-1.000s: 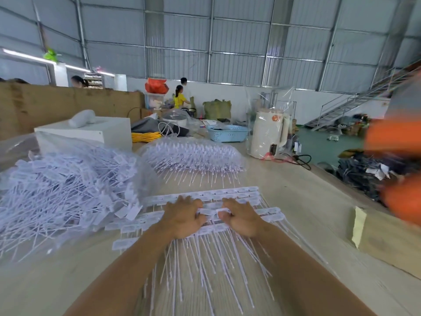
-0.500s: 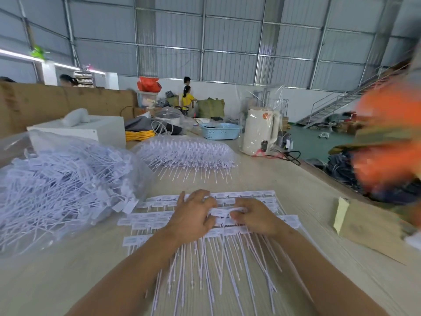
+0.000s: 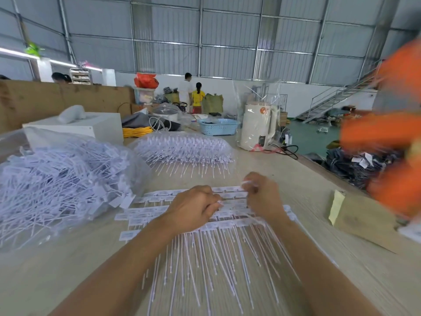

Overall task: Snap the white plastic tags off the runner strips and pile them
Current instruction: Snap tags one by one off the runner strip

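— What are the fingers doing?

— The left hand (image 3: 193,209) is curled loosely, knuckles up, its fingertips pressing down on the rows of white plastic tags (image 3: 145,216) spread on the table (image 3: 307,179). The right hand (image 3: 262,195) is raised a little higher, thumb and forefinger pinched on a small white piece (image 3: 248,184), blurred, so I cannot tell whether it is a tag or a bit of runner strip.

— And where do the tags lie?

— In several overlapping rows under and between both hands: flat rectangular heads with printed labels, each trailing a thin stiff tail (image 3: 205,270) toward the camera, fanned like a comb across the pale wood-grain tabletop.

— Anything piled?

— To the left, a heap of loose tags (image 3: 57,179) in a clear, crinkled plastic bag, tails tangled every way. Farther back, a second bag (image 3: 182,149) holds tags packed in neat rows, tails poking out of it.

— The right edge?

— A tan cardboard box (image 3: 364,220) with a yellow strip at its end.
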